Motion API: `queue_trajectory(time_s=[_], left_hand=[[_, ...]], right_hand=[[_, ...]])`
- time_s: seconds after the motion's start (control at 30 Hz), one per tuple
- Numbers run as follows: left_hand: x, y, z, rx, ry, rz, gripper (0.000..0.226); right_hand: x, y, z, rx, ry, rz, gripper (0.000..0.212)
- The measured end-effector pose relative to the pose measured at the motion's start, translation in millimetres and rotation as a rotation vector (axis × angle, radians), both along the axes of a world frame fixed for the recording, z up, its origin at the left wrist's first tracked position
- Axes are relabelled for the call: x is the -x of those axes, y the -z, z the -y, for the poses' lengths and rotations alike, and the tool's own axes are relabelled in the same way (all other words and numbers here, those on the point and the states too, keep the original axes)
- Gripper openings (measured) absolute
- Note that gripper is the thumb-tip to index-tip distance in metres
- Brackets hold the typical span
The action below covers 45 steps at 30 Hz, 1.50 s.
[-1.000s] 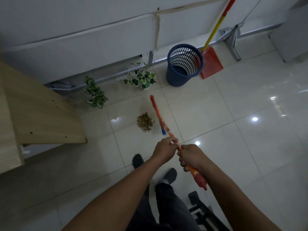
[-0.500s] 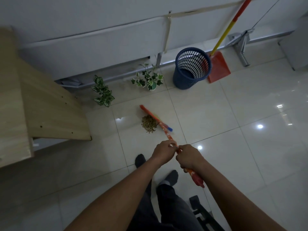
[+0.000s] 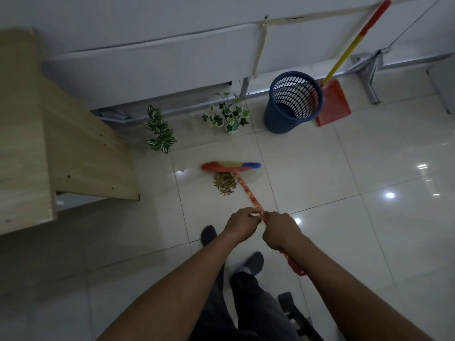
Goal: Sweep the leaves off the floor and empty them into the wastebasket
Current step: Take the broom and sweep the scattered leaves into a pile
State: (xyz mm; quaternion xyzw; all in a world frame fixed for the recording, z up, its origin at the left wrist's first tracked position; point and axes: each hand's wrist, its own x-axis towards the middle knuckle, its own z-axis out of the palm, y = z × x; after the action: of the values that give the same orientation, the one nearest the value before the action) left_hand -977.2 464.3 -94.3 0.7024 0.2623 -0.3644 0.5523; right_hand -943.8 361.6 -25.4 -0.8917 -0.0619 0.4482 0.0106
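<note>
- Both your hands are clamped round the handle of the broom (image 3: 248, 193); the left hand (image 3: 242, 221) sits nearer the head, the right hand (image 3: 282, 233) just behind it toward the handle's end; with the two so close together you have little leverage, and the head could twist or skip mid-stroke.
- The leaves (image 3: 224, 183) lie in one small heap on the floor (image 3: 320, 168), between your feet and the broom head, which touches the heap's far edge; a pull from here would drag them toward your socks and away from the wastebasket (image 3: 294, 102); you might tread on them and spread them.
- The tile looks glossy and the leaves look dry and light; a quick stroke would likely fan the heap out rather than move it whole.
- The dustpan (image 3: 333, 102) leans by the wall just behind the wastebasket, well apart from the heap; fetching it means freeing one hand, and a loosely held broom could topple onto the heap.
- The wastebasket has open mesh walls; small crumbs may fall through, and it looks light enough to tip if the dustpan knocks its rim.
- The ivy plant (image 3: 227, 114) and the striped plant (image 3: 160, 130) stand near the path toward the wastebasket; a wide swing could clip either.
</note>
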Motion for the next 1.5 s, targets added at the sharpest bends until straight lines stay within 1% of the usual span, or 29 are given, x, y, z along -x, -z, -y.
queue_trajectory(time_s=[0.07,0.2,0.27,0.33,0.47,0.57,0.67,0.8,0.93,1.03,1.1,1.17,1.37,1.5], left_hand=[[0.1,-2.3,3.5,-0.007,0.011,0.008,0.034],[-0.9,-5.5,6.3,0.007,-0.016,0.006,0.040],[-4.1,-7.4,7.9,0.024,-0.035,0.018,0.040],[-8.6,-9.7,8.8,0.042,-0.053,0.042,0.039],[-24.2,-17.5,9.6,0.061,-0.048,0.075,0.041],[-38.5,-28.8,14.1,0.080,-0.041,0.083,0.041],[-44.3,-33.7,22.8,0.073,-0.016,0.079,0.039],[-49.9,-36.4,41.3,0.049,0.038,0.068,0.038],[-70.8,-44.3,69.2,0.005,0.123,0.115,0.036],[-87.9,-51.2,97.5,-0.061,0.179,0.206,0.028],[-102.1,-54.5,120.6,-0.073,0.209,0.225,0.024],[-120.4,-57.8,150.9,-0.074,0.223,0.222,0.026],[-177.5,-59.3,231.9,-0.078,0.188,0.178,0.028],[-232.2,-67.4,291.8,-0.105,0.183,0.129,0.029]], right_hand=[[2.0,-3.7,5.0,0.009,-0.011,0.011,0.047],[7.6,-11.0,10.5,-0.042,0.003,0.038,0.048],[5.2,-15.7,14.6,-0.091,0.064,0.049,0.047],[-1.5,-20.6,19.6,-0.164,0.220,0.033,0.042],[-26.0,-30.4,26.0,-0.283,0.588,-0.086,0.029],[-51.5,-42.2,36.3,-0.343,0.785,-0.169,0.016],[-63.2,-46.9,55.3,-0.379,0.988,-0.255,0.008],[-59.9,-42.8,90.4,-0.509,1.313,-0.356,0.008],[-59.6,-33.7,131.8,-0.657,1.503,-0.426,0.020],[-64.4,-25.6,164.5,-0.704,1.586,-0.415,0.023],[-72.1,-21.2,193.1,-0.711,1.603,-0.385,0.022],[-84.6,-16.4,232.1,-0.723,1.590,-0.366,0.018],[-136.8,-9.2,337.2,-0.773,1.566,-0.337,0.019],[-186.0,-30.3,414.7,-0.788,1.532,-0.308,0.012]])
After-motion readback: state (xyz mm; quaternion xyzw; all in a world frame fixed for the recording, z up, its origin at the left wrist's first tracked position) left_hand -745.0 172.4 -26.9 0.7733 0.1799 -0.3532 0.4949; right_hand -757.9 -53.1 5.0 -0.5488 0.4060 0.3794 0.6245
